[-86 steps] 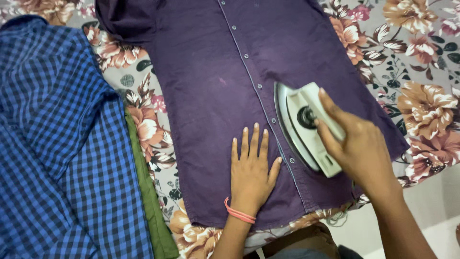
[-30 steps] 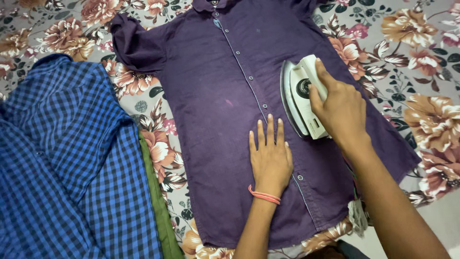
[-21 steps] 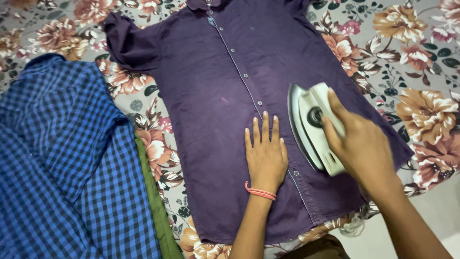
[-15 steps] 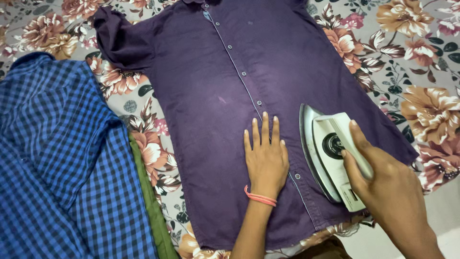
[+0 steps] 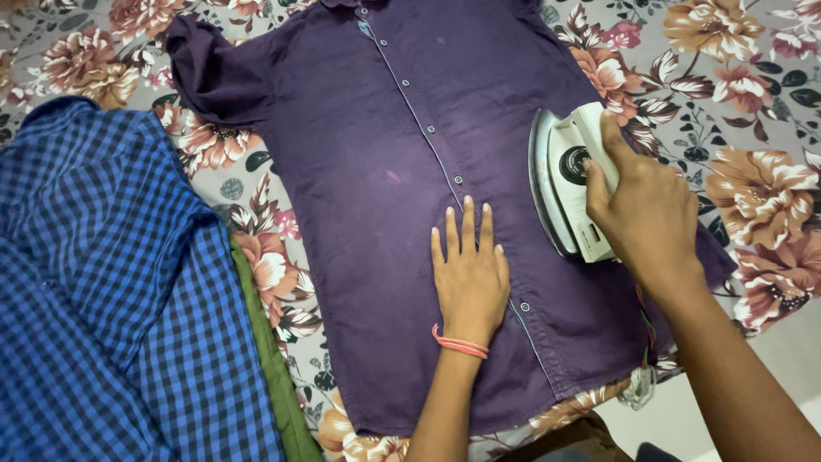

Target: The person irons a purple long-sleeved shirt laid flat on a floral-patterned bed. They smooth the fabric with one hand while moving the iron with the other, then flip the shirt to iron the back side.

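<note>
A dark purple buttoned shirt lies spread flat on a floral bedsheet. My left hand presses flat on the shirt beside the button line, fingers together, a pink band on the wrist. My right hand grips the handle of a white electric iron, which rests on the shirt's right half, its metal soleplate edge facing left. The iron sits just right of my left hand, apart from it.
A blue checked shirt lies at the left, with a green cloth edge under it. The sheet's edge and a pale floor show at the lower right. A bit of cord hangs near the shirt hem.
The iron slid back up the shirt's right side from near the hem toward the chest. My left hand stayed pressed in the same place.
</note>
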